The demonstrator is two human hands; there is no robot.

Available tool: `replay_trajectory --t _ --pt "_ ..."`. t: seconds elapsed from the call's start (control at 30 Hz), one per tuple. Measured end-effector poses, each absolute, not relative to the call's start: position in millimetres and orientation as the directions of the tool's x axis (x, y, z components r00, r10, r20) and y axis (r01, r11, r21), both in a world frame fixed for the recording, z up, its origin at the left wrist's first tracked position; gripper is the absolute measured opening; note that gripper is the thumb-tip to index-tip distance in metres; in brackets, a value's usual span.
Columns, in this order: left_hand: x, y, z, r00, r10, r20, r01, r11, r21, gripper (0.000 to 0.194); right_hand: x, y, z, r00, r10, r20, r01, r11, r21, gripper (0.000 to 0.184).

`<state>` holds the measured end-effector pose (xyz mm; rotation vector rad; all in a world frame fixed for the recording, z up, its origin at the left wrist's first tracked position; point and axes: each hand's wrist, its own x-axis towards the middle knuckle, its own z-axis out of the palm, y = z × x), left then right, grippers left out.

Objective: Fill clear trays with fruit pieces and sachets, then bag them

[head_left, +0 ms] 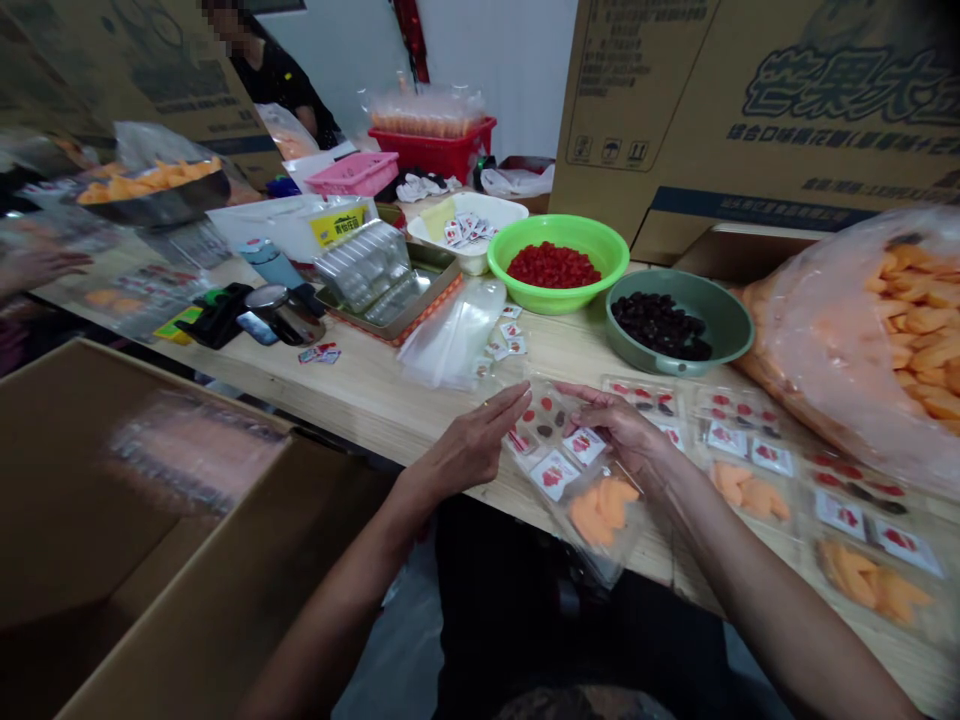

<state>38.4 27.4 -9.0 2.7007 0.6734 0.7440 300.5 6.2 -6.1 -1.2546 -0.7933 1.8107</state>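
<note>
A clear plastic compartment tray (559,430) is tilted over the table's front edge. It holds red and dark pieces at the top, two printed white sachets (553,474) in the middle and orange puffed pieces (604,508) at the bottom. My right hand (619,425) grips its upper right side, thumb and fingers bent around the edge. Against the upper left edge lies my left hand (476,445), its fingers stretched out straight. Similar filled trays (750,450) lie in a row to the right of my right hand.
Behind the trays stand a green bowl (679,360) of dark pieces and a lime bowl (559,298) of red pieces. A bag of orange pieces (847,330) is at right, clear bags (454,335) at centre. An open carton (187,600) stands left; a co-worker's hand (45,268) is beyond.
</note>
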Motion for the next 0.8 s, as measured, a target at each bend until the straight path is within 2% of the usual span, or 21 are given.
replay_trajectory --t 0.13,0.2,0.4,0.5,0.8 --pt "43 28 -16 0.736 0.489 0.468 0.448 -0.87 0.205 0.091 300 12 -13 -0.106 0.885 -0.454 -0.254 -0.465 -0.848 0.08" --pt "44 30 -19 0.72 0.495 0.486 0.479 -0.862 0.167 0.089 303 13 -14 -0.101 0.89 -0.446 -0.253 -0.456 -0.853 0.079" --pt "38 39 -15 0.646 0.622 0.443 0.573 -0.778 0.257 0.092 321 2 -2 -0.316 0.864 -0.393 -0.189 -0.463 -0.866 0.084" --pt "37 40 -11 0.688 0.585 0.429 0.532 -0.809 0.25 0.094 323 -6 8 -0.432 0.815 -0.385 -0.155 -0.488 -0.859 0.091" --pt "38 28 5 0.813 0.466 0.349 0.383 -0.879 0.282 0.098 317 3 6 -0.376 0.837 -0.398 -0.131 -0.474 -0.871 0.095"
